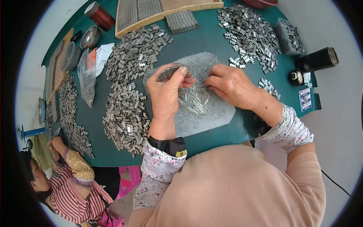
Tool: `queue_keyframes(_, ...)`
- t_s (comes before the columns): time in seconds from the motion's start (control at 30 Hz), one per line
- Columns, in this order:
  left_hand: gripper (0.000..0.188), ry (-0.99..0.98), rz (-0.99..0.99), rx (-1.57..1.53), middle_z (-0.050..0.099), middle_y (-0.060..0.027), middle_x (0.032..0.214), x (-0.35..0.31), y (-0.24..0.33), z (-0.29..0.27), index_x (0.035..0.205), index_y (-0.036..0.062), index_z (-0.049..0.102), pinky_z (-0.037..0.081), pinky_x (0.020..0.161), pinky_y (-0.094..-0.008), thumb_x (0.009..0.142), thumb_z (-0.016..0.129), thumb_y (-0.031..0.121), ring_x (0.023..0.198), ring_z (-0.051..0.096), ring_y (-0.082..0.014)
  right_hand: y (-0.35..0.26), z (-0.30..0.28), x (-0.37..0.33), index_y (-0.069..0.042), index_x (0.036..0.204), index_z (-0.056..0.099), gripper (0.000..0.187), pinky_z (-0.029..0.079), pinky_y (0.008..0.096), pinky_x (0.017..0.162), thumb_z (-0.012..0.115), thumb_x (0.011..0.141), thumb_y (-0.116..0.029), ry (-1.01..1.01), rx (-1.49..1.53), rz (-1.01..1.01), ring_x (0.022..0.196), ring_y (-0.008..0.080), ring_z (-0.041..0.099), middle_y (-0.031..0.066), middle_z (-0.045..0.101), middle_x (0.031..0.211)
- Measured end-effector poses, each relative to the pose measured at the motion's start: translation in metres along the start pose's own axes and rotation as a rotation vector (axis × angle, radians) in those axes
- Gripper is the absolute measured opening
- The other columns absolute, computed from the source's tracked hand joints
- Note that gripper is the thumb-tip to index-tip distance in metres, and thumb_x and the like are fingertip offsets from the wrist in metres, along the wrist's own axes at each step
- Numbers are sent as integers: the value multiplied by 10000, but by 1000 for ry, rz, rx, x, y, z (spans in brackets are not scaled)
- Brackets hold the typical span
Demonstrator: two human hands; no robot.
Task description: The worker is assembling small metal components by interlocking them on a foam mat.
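Apparently, close two-handed work is centred on the loose heap of thin, straight silver metal pins (196, 102), which lies on the pale grey felt-like mat (211, 121) over the dark green table (206, 41). Taking that heap as the clock's centre, the left hand (164, 90) sits between nine and ten, curled closed with thumb against fingers around a curved dark-grey metal strip (168, 72), held up at about half past ten. At two o'clock the right hand (234, 85) hangs with bent fingers drawn in toward the thumb, just beside the pins; its fingertips are partly hidden, so I cannot tell whether it has hold of one.

For good handling, the strip probably wants a firm but light hold, its working edge left free of the thumb. Pins this fine and tangled are likely best drawn singly from the heap's three o'clock edge, pinched near one end and lined up straight before any pressure.

Loose toothed silver-grey metal links (126, 119) lie heaped at half past eight, well off the mat's middle, where a stray sleeve could scatter them.
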State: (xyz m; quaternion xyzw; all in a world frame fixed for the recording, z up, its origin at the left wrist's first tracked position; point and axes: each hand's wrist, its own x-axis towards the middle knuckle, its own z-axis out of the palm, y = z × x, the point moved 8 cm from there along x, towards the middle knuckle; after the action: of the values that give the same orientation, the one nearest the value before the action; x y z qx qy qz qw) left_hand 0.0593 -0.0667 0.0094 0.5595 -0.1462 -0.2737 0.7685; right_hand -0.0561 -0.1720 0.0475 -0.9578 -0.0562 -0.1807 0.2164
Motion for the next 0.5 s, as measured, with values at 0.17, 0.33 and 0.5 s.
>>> queue_keyframes(0.17, 139, -34, -16, 5, 668, -144, 788, 1, -3, 4, 935, -79, 627, 557, 576, -273, 833, 652, 11, 660, 687, -223, -8, 13, 6, -40, 769, 587, 74, 502, 360, 660, 601, 698, -58, -89, -100, -129, 780, 275, 578, 100, 517, 790)
queue_keyframes(0.33, 127, -51, -18, 49, 666, -161, 800, -2, -3, 9, 929, -75, 620, 553, 584, -295, 841, 623, 17, 674, 687, -251, -21, 21, 5, -37, 800, 556, 110, 485, 312, 663, 582, 715, -101, -189, -292, -295, 806, 219, 550, 77, 514, 821)
queue_keyframes(0.5, 115, -82, -10, 34, 665, -159, 800, -4, -2, 11, 927, -73, 618, 555, 593, -293, 843, 609, 4, 683, 689, -250, -8, 17, 3, -14, 831, 529, 121, 495, 357, 662, 588, 732, -53, -122, -137, -158, 765, 283, 575, 119, 525, 818)
